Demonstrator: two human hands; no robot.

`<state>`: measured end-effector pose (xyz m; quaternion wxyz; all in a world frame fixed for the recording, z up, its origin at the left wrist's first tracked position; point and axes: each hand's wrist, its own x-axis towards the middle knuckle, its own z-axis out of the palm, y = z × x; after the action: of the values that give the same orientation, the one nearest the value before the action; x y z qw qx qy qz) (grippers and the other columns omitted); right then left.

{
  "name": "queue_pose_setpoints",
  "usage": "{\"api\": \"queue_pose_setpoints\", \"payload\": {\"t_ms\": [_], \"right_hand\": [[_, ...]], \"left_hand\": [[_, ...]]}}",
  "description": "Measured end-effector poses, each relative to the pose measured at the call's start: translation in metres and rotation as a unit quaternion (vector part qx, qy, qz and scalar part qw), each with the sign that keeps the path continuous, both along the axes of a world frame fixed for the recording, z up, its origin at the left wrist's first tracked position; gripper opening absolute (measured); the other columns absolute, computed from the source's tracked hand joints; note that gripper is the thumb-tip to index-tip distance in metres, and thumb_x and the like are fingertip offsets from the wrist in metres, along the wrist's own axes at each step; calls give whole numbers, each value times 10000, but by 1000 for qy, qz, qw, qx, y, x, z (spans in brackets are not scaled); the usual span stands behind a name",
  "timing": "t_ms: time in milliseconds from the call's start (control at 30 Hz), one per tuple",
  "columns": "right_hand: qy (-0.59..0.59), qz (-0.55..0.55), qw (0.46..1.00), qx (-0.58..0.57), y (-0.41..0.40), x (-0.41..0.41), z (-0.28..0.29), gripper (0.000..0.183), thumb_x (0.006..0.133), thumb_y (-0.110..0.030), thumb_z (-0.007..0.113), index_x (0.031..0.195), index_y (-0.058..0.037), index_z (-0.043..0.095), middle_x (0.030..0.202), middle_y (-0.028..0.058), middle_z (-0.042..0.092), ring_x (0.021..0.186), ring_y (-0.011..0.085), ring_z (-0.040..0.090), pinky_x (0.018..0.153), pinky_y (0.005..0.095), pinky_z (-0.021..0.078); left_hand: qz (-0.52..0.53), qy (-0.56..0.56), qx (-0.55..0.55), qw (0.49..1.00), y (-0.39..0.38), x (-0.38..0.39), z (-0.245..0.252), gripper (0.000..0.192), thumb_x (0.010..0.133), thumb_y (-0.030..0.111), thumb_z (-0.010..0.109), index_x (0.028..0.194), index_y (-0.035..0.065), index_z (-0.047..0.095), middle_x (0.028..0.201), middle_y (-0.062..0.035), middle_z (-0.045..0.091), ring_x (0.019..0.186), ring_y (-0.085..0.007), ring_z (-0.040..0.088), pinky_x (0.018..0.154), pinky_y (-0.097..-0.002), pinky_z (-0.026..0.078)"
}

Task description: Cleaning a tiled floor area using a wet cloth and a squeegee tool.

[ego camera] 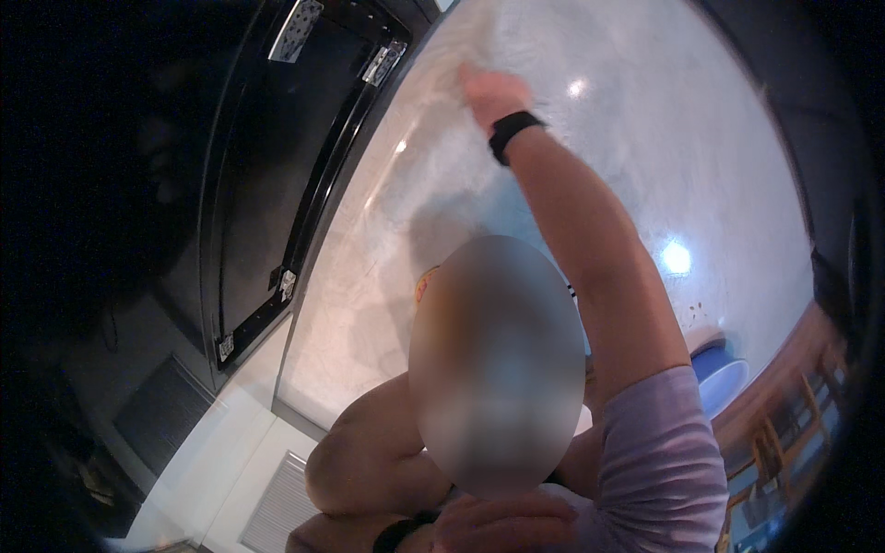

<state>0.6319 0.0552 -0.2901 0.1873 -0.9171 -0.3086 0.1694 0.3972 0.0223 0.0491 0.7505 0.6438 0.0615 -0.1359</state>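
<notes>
My right hand (498,93), blurred by motion, is stretched far forward over the pale glossy floor (622,159). A black band (515,131) circles that wrist, and a light purple sleeve covers the upper arm. Whether the fingers hold anything cannot be told. Low in the view, my left hand (508,522) lies close to my body beside my bent knees, fingers side by side; its palm is hidden. Another black band (401,533) is on the left wrist. A blurred oval covers the middle, hiding what lies between my knees and the right arm.
A glossy black door or panel (276,159) with metal fittings stands at left. A ribbed grille (280,504) is set in a white surface at lower left. At right are a blue bowl-like container (719,380), small crumbs (696,311) on the floor and wooden furniture (767,449).
</notes>
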Motion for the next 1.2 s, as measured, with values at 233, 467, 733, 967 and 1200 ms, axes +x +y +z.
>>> {"api": "queue_pose_setpoints", "payload": {"t_ms": [233, 467, 733, 967, 1200], "right_hand": [[96, 59, 986, -123, 50, -107, 19, 301, 886, -189, 331, 1095, -33, 481, 835, 89, 619, 763, 258, 598, 594, 382, 475], [103, 103, 987, -71, 51, -202, 38, 260, 839, -179, 372, 1026, -74, 520, 758, 89, 612, 716, 258, 602, 567, 415, 463], [29, 212, 972, -102, -4, -38, 38, 222, 834, -177, 385, 1005, -107, 509, 808, 122, 608, 773, 286, 594, 631, 398, 466], [-1, 37, 996, -77, -34, -11, 48, 190, 798, -124, 397, 973, -115, 470, 800, 136, 609, 771, 303, 588, 630, 395, 460], [-53, 32, 990, -128, 14, 13, 57, 224, 788, -142, 424, 855, -84, 631, 871, 119, 623, 821, 256, 604, 666, 367, 479]], "left_hand": [[37, 18, -37, 998, 6, -4, 2, 164, 723, -39, 510, 877, -11, 558, 888, -146, 575, 818, -281, 569, 702, -349, 467], [-3, -23, -54, 998, 5, -1, -5, 154, 771, 57, 516, 893, -22, 566, 892, -153, 570, 813, -281, 562, 699, -354, 458], [59, -69, -38, 995, -9, 2, -14, 227, 814, 168, 499, 908, -27, 567, 890, -157, 563, 794, -297, 555, 698, -372, 450], [-48, 4, -98, 994, -7, -23, -11, 237, 802, 177, 509, 944, -3, 566, 953, -144, 554, 849, -294, 540, 742, -387, 421], [-6, -55, -26, 998, 1, -7, -10, 278, 799, 220, 519, 984, 15, 556, 986, -138, 544, 881, -294, 535, 774, -383, 405]]}}
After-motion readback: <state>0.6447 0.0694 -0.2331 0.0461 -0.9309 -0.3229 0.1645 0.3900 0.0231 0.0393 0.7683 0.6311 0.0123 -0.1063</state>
